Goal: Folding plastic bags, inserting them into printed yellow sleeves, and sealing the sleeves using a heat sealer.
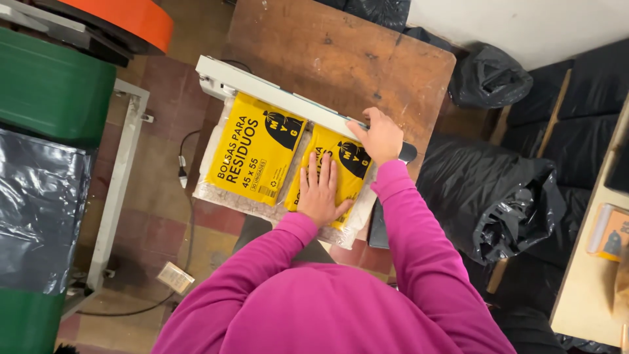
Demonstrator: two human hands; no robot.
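Note:
Two yellow packs of bags lie side by side inside a clear plastic wrap (216,196) at the near edge of a worn wooden table (341,59). My left hand (319,190) lies flat, fingers spread, on the right yellow pack (354,164). The left yellow pack (252,151) is untouched. My right hand (380,136) presses on the long white-grey arm of a heat sealer (262,88), which runs diagonally across the far ends of the packs. Both sleeves are magenta.
Black filled plastic bags (491,196) sit right of the table, another (488,75) behind it. A green and orange machine (52,85) with a white metal frame (118,177) stands at the left. A cable (185,172) hangs down. A light tabletop (590,262) is at the right.

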